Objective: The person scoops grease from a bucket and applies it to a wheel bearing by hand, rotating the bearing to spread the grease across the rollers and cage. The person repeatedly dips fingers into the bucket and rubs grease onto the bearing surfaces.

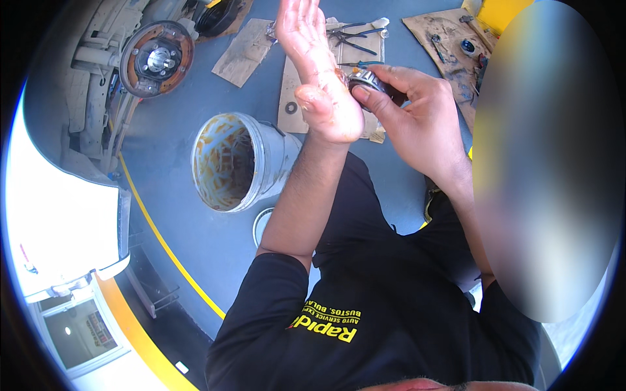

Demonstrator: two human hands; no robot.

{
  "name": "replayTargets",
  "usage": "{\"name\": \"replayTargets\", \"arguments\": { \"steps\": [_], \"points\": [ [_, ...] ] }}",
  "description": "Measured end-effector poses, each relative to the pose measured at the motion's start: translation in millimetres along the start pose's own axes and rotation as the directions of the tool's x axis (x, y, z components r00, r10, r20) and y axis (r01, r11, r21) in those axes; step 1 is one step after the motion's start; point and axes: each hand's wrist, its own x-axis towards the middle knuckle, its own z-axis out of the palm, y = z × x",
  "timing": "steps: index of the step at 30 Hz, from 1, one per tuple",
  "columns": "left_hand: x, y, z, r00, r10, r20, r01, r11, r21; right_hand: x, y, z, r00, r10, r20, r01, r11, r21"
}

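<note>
My left hand is held up with its fingers stretched out, its palm shiny with amber grease. In my right hand a metal roller bearing is gripped between thumb and fingers. The bearing's edge meets the heel of the left palm, where the grease lies. Below and left of the left hand, a white bucket leans with its mouth toward the left, smeared inside with brownish-yellow grease.
A brake drum assembly hangs under a vehicle at upper left. Pliers and a washer lie on cardboard. More greasy cardboard with small parts lies at upper right. A round lid sits near the bucket.
</note>
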Motion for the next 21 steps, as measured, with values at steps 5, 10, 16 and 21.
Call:
{"name": "replayTargets", "arguments": {
  "steps": [5, 10, 16, 21],
  "points": [
    [7.5, 9.5, -2.2, 0.987, -0.018, 0.161, 0.010, 0.999, 0.050, -1.3, -3.5, -4.0, 0.990, -0.138, 0.001, 0.138, 0.989, -0.052],
    [0.3, 1.8, -6.4, 0.926, -0.372, -0.067, 0.338, 0.894, -0.296, 2.9, -12.4, -17.0, 0.955, 0.150, 0.257, -0.203, 0.960, 0.192],
    [-15.5, 10.8, -5.1, 0.879, -0.351, -0.322, 0.091, 0.788, -0.609, 12.7, 3.1, -13.2, 0.902, 0.368, 0.226, -0.431, 0.739, 0.518],
    [-13.7, 22.1, 12.0, 0.926, -0.059, -0.373, -0.044, 0.964, -0.261, 9.7, 2.9, -1.8, 0.891, 0.419, 0.177, -0.439, 0.693, 0.571]
  ]
}}
